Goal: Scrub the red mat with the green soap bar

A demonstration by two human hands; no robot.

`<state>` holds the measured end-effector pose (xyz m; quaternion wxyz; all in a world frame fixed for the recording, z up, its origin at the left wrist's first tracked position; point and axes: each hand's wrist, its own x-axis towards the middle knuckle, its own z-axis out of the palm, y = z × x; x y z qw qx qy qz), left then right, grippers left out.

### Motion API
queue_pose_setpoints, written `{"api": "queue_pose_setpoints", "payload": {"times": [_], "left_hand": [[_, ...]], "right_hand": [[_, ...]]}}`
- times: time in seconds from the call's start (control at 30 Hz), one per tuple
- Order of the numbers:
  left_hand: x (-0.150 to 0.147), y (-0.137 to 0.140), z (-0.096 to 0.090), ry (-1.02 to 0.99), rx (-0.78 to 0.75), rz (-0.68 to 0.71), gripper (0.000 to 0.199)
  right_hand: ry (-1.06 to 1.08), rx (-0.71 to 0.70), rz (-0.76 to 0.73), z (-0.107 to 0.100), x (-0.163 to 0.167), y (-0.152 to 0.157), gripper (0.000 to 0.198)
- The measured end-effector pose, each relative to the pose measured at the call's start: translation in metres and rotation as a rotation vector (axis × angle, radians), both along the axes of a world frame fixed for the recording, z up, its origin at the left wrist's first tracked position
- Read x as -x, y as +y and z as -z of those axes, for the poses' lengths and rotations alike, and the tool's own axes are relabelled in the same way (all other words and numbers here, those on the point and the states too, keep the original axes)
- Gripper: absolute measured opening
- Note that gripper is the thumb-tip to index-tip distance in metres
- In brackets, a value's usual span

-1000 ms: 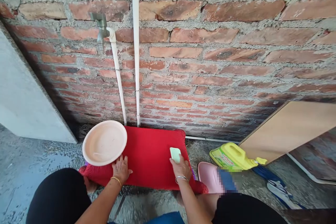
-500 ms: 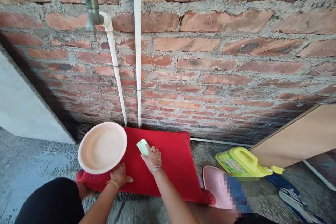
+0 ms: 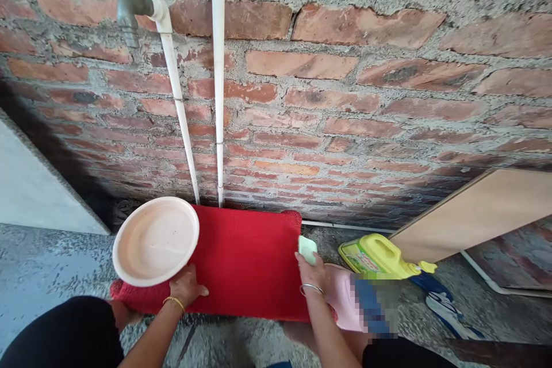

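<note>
A red cloth (image 3: 248,261) is spread out low in front of the brick wall. At its right edge, my right hand (image 3: 313,273) is closed around a pale green bar of soap (image 3: 307,249), whose far end sticks out past the fingers. My left hand (image 3: 186,287) lies on the left part of the cloth with its thumb stretched out. Its other fingers reach toward the near rim of a pale pink basin (image 3: 155,241) and are partly hidden. The basin sits on the cloth's left end, with a little water visible inside.
A metal tap (image 3: 129,6) on a white pipe (image 3: 179,100) is fixed to the wall above the basin. On the floor at right lie a yellow jug (image 3: 375,256) and a blue and white shoe (image 3: 451,310). A tan board (image 3: 470,213) leans there. Wet concrete shows at left.
My right hand has moved with the soap from the middle of the red cloth to its right edge. My left hand stays by the basin. The view has shifted slightly right and down.
</note>
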<state>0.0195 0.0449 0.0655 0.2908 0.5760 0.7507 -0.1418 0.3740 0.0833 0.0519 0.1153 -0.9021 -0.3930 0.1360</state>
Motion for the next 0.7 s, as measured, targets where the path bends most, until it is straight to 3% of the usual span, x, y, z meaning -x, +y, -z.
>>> {"api": "queue_pose_setpoints", "payload": {"times": [0.13, 0.27, 0.37, 0.43, 0.53, 0.7], "left_hand": [[-0.001, 0.002, -0.001, -0.017, 0.008, -0.029, 0.053], [-0.001, 0.004, 0.001, -0.025, 0.015, -0.047, 0.057], [0.001, 0.006, 0.002, -0.019, 0.013, -0.045, 0.058], [0.001, 0.007, 0.002, -0.015, 0.013, -0.039, 0.057], [0.001, 0.008, -0.001, -0.025, 0.022, -0.042, 0.057], [0.002, 0.006, -0.002, -0.041, 0.024, -0.042, 0.055]], "right_hand": [[0.009, -0.066, -0.32, -0.006, 0.086, 0.027, 0.054], [0.044, 0.01, -0.688, -0.014, 0.182, 0.048, 0.055], [0.056, 0.077, -0.839, -0.016, 0.211, 0.056, 0.059], [0.044, 0.095, -0.836, -0.014, 0.204, 0.059, 0.059], [0.0, 0.125, -0.737, -0.013, 0.162, 0.061, 0.058], [-0.002, 0.158, -0.326, -0.014, 0.053, 0.048, 0.06]]}}
